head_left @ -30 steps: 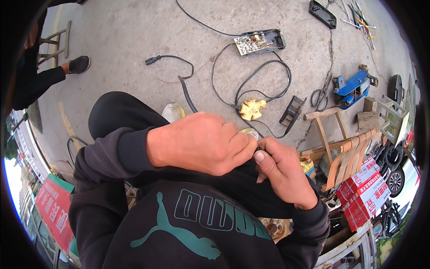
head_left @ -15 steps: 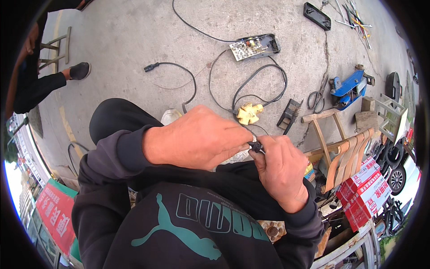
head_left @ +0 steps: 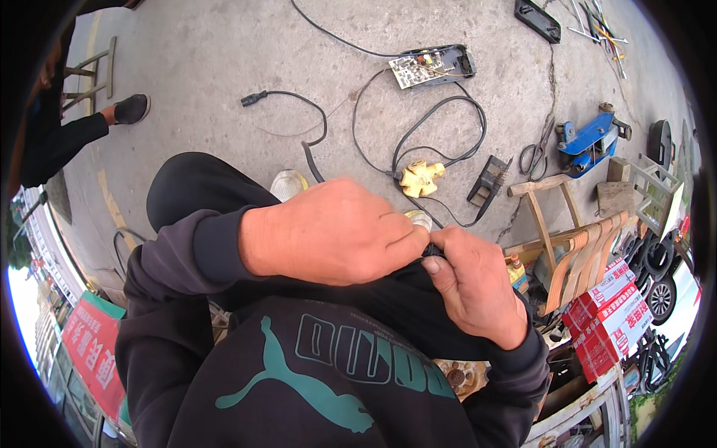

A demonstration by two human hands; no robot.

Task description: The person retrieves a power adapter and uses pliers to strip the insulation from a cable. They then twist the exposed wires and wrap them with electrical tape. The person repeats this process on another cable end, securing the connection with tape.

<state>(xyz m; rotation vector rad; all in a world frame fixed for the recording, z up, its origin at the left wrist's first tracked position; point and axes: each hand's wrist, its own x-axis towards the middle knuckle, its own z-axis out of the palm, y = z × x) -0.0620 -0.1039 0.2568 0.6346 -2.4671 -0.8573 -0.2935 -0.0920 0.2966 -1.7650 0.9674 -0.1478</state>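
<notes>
My left hand [head_left: 340, 235] and my right hand [head_left: 478, 282] meet over my lap, fingers closed on a short black piece of cable [head_left: 432, 252] between them. Only a little of it shows; the rest is hidden by the fingers. A black cord with a plug end [head_left: 255, 98] lies on the ground, and its other part runs down behind my left hand. Past my hands, a yellow multi-way socket [head_left: 422, 178] lies with a coiled black cord [head_left: 482, 123] beside it. An opened black case with a circuit board [head_left: 418, 70] sits farther off.
On the right are a black stand-like piece [head_left: 489, 183], scissors [head_left: 535, 161], a blue floor jack [head_left: 592, 143], a folding wooden chair [head_left: 590, 257] and red-and-white boxes [head_left: 609, 317]. Hand tools [head_left: 601, 33] lie at the far right. A person's shoe [head_left: 132, 109] is at left.
My hands have drawn closer together and my left fingers have curled over the cable, covering more of it. The right thumb has shifted. The view has moved slightly.
</notes>
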